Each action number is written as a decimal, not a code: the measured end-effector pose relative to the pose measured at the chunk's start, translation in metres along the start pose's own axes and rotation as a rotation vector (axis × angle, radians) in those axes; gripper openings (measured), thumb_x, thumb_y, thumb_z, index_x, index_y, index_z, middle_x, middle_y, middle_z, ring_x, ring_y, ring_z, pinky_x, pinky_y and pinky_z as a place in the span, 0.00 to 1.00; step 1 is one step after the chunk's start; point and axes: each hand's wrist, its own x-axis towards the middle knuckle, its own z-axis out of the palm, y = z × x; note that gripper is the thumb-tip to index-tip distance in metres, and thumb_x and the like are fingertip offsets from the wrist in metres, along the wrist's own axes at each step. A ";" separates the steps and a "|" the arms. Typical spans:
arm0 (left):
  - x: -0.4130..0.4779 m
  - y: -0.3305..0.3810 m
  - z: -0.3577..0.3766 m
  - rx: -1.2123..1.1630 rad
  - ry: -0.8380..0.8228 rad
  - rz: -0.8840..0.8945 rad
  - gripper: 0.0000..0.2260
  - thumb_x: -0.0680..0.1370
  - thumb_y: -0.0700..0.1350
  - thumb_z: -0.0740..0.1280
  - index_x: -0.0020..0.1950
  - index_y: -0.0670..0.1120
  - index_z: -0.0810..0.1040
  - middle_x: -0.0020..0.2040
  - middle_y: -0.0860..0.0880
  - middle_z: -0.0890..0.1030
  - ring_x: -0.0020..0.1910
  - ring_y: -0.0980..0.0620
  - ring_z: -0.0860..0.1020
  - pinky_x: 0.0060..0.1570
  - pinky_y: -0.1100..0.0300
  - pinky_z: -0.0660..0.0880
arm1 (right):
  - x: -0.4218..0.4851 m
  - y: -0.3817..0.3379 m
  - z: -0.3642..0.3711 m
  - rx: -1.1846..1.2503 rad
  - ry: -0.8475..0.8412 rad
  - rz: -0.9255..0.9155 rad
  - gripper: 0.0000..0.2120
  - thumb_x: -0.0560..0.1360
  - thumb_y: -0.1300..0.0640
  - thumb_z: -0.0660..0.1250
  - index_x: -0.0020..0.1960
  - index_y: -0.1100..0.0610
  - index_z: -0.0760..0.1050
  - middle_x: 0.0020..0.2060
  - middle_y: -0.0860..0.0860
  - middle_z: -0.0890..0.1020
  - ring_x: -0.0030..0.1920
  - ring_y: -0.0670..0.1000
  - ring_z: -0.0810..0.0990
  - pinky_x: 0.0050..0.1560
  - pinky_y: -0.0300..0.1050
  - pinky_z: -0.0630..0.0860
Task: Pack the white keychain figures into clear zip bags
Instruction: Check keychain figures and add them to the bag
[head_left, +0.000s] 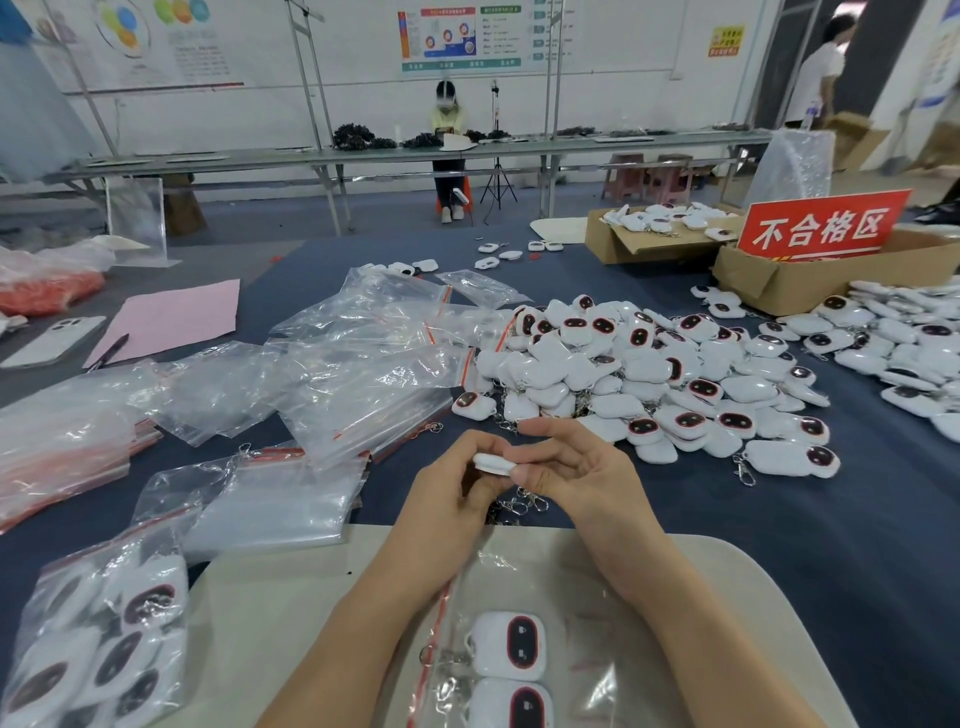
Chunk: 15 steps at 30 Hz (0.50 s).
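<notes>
While my left hand (447, 499) and right hand (576, 467) pinch one figure (491, 463) edge-on above the board (270, 597), its dangling chain (519, 504) could snag the bag (597, 649) below, or the figure slip. Beyond: blue cloth (857, 519), empty bags (363, 353), the pile (649, 374), a workshop bench (363, 156).

Loose figures (649, 374) piled right of empty zip bags (363, 353); cardboard boxes (779, 283) behind them; a part-filled bag (597, 597) lies nearest, on a board (291, 623).
</notes>
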 end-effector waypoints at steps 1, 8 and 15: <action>0.000 0.000 0.000 -0.002 -0.001 0.004 0.08 0.81 0.38 0.68 0.52 0.53 0.77 0.40 0.56 0.82 0.37 0.60 0.77 0.39 0.68 0.71 | 0.000 0.000 0.000 0.001 0.000 -0.002 0.17 0.72 0.71 0.73 0.52 0.52 0.82 0.44 0.55 0.87 0.46 0.49 0.86 0.49 0.35 0.78; -0.001 0.003 0.004 -0.090 0.037 -0.004 0.10 0.79 0.45 0.72 0.57 0.56 0.76 0.47 0.53 0.84 0.45 0.50 0.81 0.49 0.52 0.78 | 0.007 0.003 -0.006 0.084 0.136 0.040 0.14 0.75 0.69 0.70 0.54 0.54 0.82 0.45 0.54 0.86 0.45 0.48 0.84 0.48 0.37 0.80; -0.003 0.009 0.000 -0.105 0.103 0.035 0.05 0.80 0.49 0.71 0.55 0.56 0.82 0.43 0.53 0.84 0.39 0.52 0.79 0.40 0.65 0.74 | 0.004 0.010 0.000 -0.168 0.089 0.066 0.14 0.78 0.68 0.67 0.54 0.50 0.81 0.46 0.56 0.85 0.42 0.48 0.85 0.45 0.35 0.80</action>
